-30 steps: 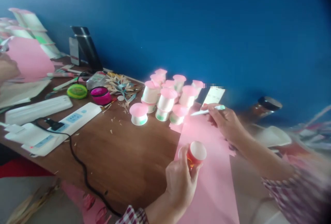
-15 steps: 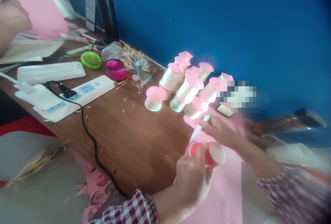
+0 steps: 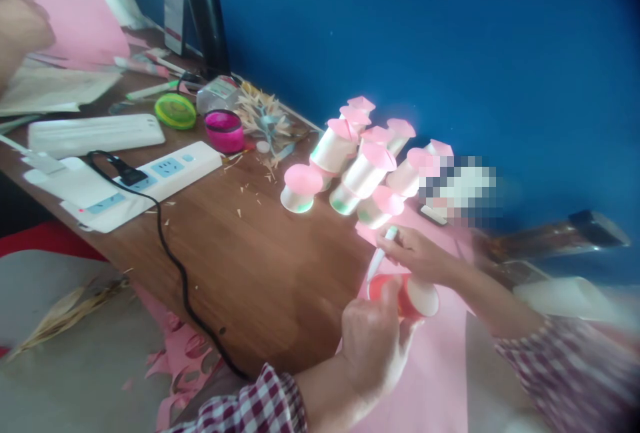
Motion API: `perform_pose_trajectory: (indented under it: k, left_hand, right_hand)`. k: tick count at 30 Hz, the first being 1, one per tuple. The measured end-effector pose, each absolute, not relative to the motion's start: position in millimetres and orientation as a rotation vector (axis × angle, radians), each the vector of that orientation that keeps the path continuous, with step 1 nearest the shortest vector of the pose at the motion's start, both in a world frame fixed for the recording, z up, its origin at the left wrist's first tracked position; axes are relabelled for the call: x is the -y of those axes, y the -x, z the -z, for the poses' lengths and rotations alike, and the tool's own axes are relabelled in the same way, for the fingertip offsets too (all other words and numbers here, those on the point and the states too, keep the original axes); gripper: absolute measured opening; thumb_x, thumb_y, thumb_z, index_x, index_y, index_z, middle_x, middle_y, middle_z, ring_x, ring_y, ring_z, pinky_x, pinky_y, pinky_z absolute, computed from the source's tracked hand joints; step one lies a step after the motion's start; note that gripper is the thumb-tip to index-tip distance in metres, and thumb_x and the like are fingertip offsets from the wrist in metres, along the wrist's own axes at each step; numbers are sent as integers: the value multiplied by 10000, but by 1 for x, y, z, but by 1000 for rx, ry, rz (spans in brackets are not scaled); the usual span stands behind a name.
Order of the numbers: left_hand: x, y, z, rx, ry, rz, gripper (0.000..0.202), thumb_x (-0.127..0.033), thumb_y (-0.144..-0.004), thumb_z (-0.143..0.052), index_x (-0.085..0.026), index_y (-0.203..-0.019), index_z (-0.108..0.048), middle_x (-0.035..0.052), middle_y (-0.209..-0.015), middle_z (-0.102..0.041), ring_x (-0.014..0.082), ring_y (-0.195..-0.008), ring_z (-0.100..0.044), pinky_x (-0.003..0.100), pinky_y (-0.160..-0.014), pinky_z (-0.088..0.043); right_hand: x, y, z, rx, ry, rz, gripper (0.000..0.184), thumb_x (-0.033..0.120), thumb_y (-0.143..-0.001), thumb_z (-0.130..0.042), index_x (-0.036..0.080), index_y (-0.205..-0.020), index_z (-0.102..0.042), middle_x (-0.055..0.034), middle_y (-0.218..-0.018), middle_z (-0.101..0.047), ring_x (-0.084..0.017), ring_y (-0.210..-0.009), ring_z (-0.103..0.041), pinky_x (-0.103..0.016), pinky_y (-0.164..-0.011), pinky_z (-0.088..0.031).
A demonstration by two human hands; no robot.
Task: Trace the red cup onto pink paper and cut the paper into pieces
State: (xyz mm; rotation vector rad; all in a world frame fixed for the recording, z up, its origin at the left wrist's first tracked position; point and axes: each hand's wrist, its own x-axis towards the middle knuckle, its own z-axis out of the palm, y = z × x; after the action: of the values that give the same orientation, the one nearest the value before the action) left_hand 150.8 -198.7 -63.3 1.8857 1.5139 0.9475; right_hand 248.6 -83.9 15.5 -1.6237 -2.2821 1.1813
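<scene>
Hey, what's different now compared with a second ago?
The right hand brought the white pen down toward the red cup; its tip is now by the cup's left end. The camera view shifted too. Nothing was let go: the left hand still holds the cup. The pink-topped pieces stayed put.

Across the top of the frame you face a blue wall [image 3: 380, 33]. At your upper left, a tall dark flask [image 3: 204, 13] stands near a slim grey slab [image 3: 174, 18]. Below them, left of centre, you have a yellow-green round container [image 3: 175, 113], a magenta container [image 3: 224, 134] near it, and pale shavings [image 3: 257, 113] to the right. At middle left, your white power strip [image 3: 197, 158] takes a black plug [image 3: 129, 173]; a black cord [image 3: 167, 253] trails down the brown table [image 3: 240, 266]. A dry husk [image 3: 65, 319] lies lower left. At far right you get a blurred, dark-capped jar [image 3: 545, 239].
</scene>
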Motion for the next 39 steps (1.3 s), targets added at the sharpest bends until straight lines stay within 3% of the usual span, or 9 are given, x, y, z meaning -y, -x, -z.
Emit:
perform_pose_trajectory:
  k: [18, 26, 39]
  left_hand:
    - [199, -151, 64, -1517, -1869, -983, 429, -413, -818, -547, -240, -1189, -421, 4, -632, -666, 218, -503, -612, 312, -477, -418]
    - [201, -150, 58, -1602, -1907, -914, 427, -472, -872, -455, -233, -1217, -377, -43, -620, -652, 189, -497, -591, 293, -485, -407]
    - [200, -151, 67, -1613, -1951, -985, 491, -447, -865, -488, -161, -1240, -351, -57, -532, -579, 157, -505, -585, 236, -489, -366]
  right_hand:
    - [82, -255, -17, 2228, 1595, -1300, 424, 521, -883, -435, 201, -608, -385, 69, -548, -350, -95, -495, -363, -237, -485, -302]
    - [85, -278, -11, 2075, 1644, -1183, 415, 547, -852, -464, 197, -636, -417, 56, -564, -429, -96, -507, -412, -230, -487, -332]
    - [125, -331, 13, 1751, 1537, -1081, 300, 444, -859, -487, 187, -705, -474, 39, -567, -526, -92, -479, -475, -214, -473, -395]
